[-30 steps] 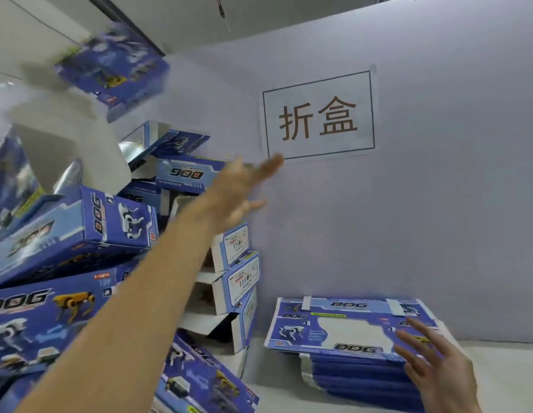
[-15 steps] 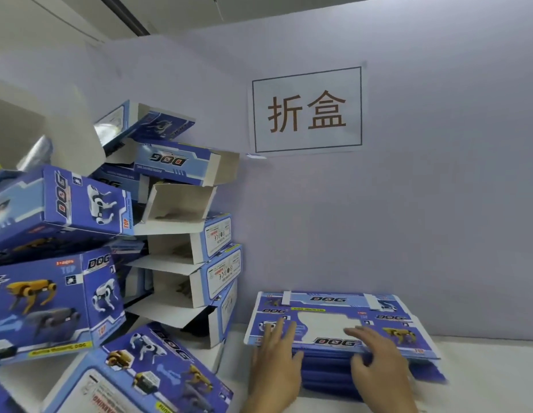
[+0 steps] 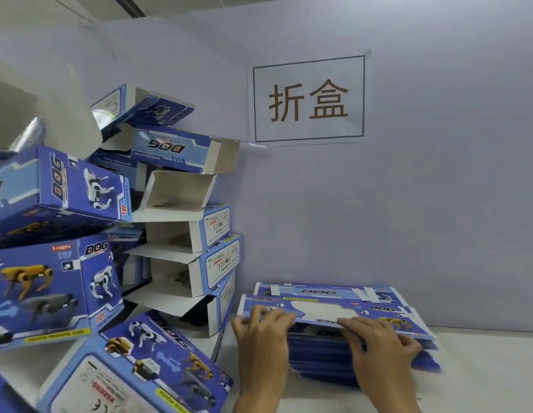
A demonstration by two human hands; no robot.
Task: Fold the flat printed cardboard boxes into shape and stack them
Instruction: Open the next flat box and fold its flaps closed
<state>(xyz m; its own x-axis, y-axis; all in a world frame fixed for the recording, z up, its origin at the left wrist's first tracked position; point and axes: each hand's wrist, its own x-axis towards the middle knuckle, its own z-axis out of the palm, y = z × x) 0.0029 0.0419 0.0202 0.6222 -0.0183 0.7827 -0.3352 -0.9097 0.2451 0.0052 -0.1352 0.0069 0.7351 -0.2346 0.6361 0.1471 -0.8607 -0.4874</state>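
Observation:
A stack of flat blue printed boxes [image 3: 322, 350] lies on the white table by the wall. Its top flat box [image 3: 322, 308], blue with a white window panel, is raised at the near edge. My left hand [image 3: 263, 329] grips that box's left front edge, fingers curled over it. My right hand [image 3: 378, 341] holds the right front edge, fingers over the top. To the left rises a leaning pile of folded blue boxes [image 3: 182, 231], several with open white flaps.
A purple wall [image 3: 438, 204] stands right behind the stack, with a white paper sign [image 3: 308, 98] on it. More folded boxes [image 3: 50, 281] crowd the left and lower left. Bare white table [image 3: 483, 377] extends to the right.
My left hand came down from high by the folded pile to the flat stack. Both hands now lift the near edge of the top flat box, which lay level half a second ago.

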